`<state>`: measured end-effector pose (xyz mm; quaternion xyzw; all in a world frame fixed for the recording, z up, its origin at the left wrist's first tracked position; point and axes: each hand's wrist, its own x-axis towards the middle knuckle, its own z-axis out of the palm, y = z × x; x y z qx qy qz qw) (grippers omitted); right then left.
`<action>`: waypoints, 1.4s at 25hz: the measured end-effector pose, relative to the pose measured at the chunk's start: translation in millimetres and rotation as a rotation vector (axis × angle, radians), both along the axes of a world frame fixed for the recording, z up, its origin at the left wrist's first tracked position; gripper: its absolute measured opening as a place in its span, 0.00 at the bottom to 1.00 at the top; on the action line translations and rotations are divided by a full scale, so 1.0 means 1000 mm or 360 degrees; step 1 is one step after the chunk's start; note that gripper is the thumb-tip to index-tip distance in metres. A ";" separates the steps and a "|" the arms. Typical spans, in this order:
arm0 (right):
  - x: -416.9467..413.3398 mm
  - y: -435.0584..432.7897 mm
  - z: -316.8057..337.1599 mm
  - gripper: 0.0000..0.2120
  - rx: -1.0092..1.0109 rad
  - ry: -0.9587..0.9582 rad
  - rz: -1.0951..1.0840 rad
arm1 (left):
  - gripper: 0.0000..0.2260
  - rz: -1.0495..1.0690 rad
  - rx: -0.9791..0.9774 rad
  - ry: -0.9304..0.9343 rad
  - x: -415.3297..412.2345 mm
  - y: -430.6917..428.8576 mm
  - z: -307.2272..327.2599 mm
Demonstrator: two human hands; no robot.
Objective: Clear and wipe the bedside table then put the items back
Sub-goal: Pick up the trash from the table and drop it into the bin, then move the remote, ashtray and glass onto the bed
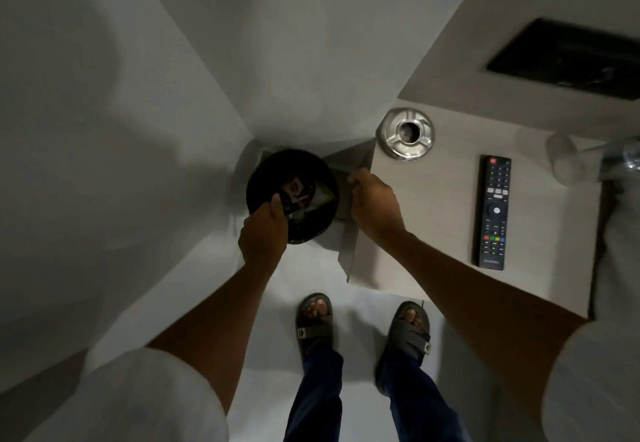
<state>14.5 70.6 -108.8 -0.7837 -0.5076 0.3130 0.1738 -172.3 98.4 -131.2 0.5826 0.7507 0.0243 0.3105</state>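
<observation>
The grey bedside table (426,233) stands at the right. On it sit a round metal ashtray (405,133) at its far left corner, a black remote control (492,211) and a clear glass (562,157) lying at the far right. A black round waste bin (311,164) with wrappers inside is on the floor left of the table. My left hand (263,233) grips the bin's near rim. My right hand (375,206) rests on the table's left edge, fingers curled over it.
White walls meet in a corner behind the bin. A dark rectangular panel (568,60) is set in the surface beyond the table. A white bedsheet (620,233) lies at the right edge. My sandalled feet (363,327) stand on the white floor.
</observation>
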 end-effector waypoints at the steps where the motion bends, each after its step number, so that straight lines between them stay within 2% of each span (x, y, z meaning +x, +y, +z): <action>1: 0.006 -0.004 0.006 0.12 0.0012 -0.0006 -0.0043 | 0.24 -0.0079 0.0012 -0.0017 0.007 -0.001 0.005; 4: 0.018 -0.022 0.022 0.13 0.0022 -0.0014 -0.0132 | 0.19 -0.0358 0.0088 -0.0108 0.030 -0.007 0.020; 7: 0.037 -0.051 0.036 0.14 0.0043 -0.0037 -0.0190 | 0.14 -0.0598 0.0312 -0.0274 0.058 -0.020 0.037; 11: 0.073 -0.091 0.046 0.12 0.0086 -0.0078 -0.0341 | 0.19 -0.0845 0.0280 -0.0189 0.099 -0.038 0.054; 14: 0.102 -0.126 0.048 0.10 0.0064 -0.0104 -0.0521 | 0.22 -0.1150 0.0309 -0.0163 0.130 -0.053 0.061; 18: 0.134 -0.169 0.043 0.10 -0.0053 -0.0153 -0.0608 | 0.26 -0.1437 0.0190 0.0075 0.162 -0.064 0.062; 21: 0.152 -0.187 0.038 0.16 -0.0240 -0.0184 -0.0655 | 0.28 -0.1521 0.0052 0.0108 0.185 -0.074 0.064; 26: 0.170 -0.178 0.016 0.34 -0.0559 -0.0109 -0.0818 | 0.26 -0.1527 -0.0133 -0.0069 0.235 -0.091 0.060; 28: 0.172 -0.165 0.005 0.33 -0.0569 -0.0185 -0.0797 | 0.26 -0.1564 -0.0113 -0.0092 0.249 -0.094 0.056; 31: 0.178 -0.161 0.003 0.28 -0.0630 -0.0234 -0.0710 | 0.30 -0.1735 -0.0063 0.0052 0.257 -0.089 0.054; 34: 0.196 -0.192 0.026 0.31 -0.0613 -0.0151 -0.0601 | 0.37 -0.1990 0.0227 0.0384 0.270 -0.084 0.067; 35: 0.202 -0.207 0.037 0.30 -0.0578 -0.0195 -0.0558 | 0.39 -0.2038 0.0311 0.0393 0.278 -0.085 0.075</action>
